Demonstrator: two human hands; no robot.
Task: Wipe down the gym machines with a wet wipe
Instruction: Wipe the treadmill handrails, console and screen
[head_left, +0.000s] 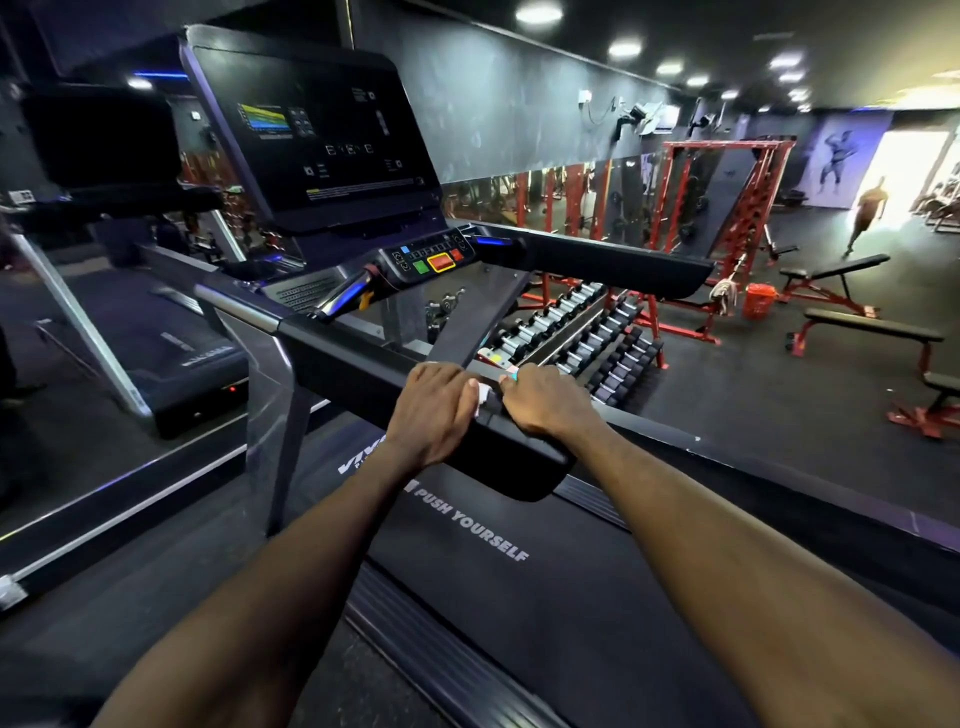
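Note:
A black treadmill fills the middle of the head view, with its console screen (322, 140) up left and its side handrail (498, 452) running toward me. Both my hands sit on that handrail. My left hand (431, 405) curls over the rail's top. My right hand (540, 397) grips the rail just to its right. A small white wet wipe (482, 395) shows between the two hands, pinched at my left fingertips; most of it is hidden. A bit of teal packet (511, 370) peeks from under my right fingers.
The belt (519, 571) printed "PUSH YOURSELF" lies below the rail. A second treadmill (171, 343) stands to the left. A dumbbell rack (587, 332), red racks (727, 197), benches (862, 322) and an orange bucket (759, 300) stand to the right. A person (868, 213) walks far right.

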